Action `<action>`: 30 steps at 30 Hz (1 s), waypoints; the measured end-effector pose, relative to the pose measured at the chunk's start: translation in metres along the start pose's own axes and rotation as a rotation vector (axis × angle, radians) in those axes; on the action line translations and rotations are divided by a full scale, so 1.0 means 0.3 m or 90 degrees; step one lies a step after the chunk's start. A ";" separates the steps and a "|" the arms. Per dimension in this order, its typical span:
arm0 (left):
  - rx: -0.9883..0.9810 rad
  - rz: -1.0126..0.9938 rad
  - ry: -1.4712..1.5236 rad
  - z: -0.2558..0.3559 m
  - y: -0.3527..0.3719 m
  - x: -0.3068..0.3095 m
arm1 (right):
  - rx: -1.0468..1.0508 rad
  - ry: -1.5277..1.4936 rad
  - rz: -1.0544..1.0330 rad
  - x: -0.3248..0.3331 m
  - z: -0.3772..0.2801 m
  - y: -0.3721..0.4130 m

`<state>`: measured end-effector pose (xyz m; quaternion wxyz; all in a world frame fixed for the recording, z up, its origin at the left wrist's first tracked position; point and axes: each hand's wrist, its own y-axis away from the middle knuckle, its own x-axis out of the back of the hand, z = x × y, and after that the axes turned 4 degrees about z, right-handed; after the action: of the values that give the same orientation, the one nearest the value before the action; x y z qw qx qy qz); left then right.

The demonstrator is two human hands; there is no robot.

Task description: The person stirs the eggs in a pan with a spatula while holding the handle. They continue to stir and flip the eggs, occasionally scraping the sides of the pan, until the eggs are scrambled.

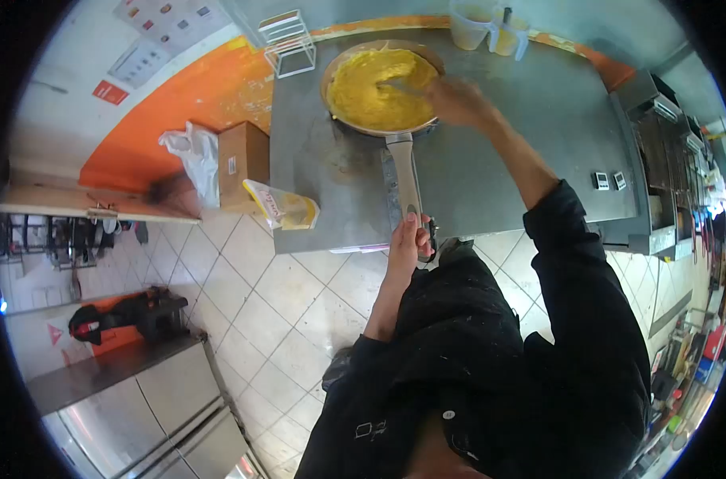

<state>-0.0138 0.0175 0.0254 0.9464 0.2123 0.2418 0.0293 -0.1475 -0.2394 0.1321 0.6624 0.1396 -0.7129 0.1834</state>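
A frying pan (407, 156) sits on the grey counter, filled with a spread yellow mixture (359, 96), perhaps egg. My left hand (411, 237) is closed around the end of the pan's long handle, by the counter's front edge. Over the pan's right rim, my right hand (456, 101) is closed on a utensil (393, 85) whose greyish end dips into the mixture. Motion blurs this hand and the utensil, so its exact kind cannot be made out. A yellow and white packet (283, 207) stands at the counter's left front corner.
Behind the pan are a white wire rack (287, 44) and clear plastic jugs (491, 30). Two small timers (609, 181) lie at the counter's right. A cardboard box (243, 164) and a white plastic bag (195, 160) are left of the counter. Steel cabinets (155, 399) stand lower left.
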 end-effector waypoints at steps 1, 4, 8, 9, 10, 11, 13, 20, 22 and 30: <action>0.003 -0.006 -0.005 -0.005 -0.003 0.007 | -0.009 0.002 0.002 -0.001 0.010 0.010; 0.014 -0.006 -0.001 -0.005 -0.006 0.016 | 0.002 -0.109 -0.066 0.076 -0.002 0.055; -0.014 -0.005 -0.001 -0.011 -0.007 0.013 | -0.052 -0.023 -0.088 0.071 0.012 0.010; -0.013 -0.015 -0.003 -0.012 -0.007 0.007 | -0.028 0.039 -0.056 0.021 0.028 -0.008; -0.012 -0.007 -0.004 -0.013 -0.003 0.005 | -0.037 0.043 -0.052 0.016 0.018 0.003; -0.012 0.004 -0.004 -0.011 -0.002 0.007 | -0.017 -0.027 -0.028 0.004 0.000 0.017; -0.003 0.012 -0.009 -0.005 -0.003 0.009 | 0.008 -0.097 -0.008 0.059 -0.020 0.044; -0.007 0.002 0.013 -0.013 -0.001 0.001 | 0.003 0.029 -0.062 0.053 -0.039 0.011; -0.010 0.007 0.015 -0.008 -0.003 0.007 | 0.059 -0.019 -0.045 0.098 -0.063 0.028; -0.002 0.005 0.012 -0.020 -0.008 0.010 | 0.027 0.009 -0.086 0.081 -0.078 -0.017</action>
<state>-0.0140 0.0182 0.0184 0.9442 0.2114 0.2500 0.0352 -0.1263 -0.2324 0.1580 0.6752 0.1997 -0.6931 0.1543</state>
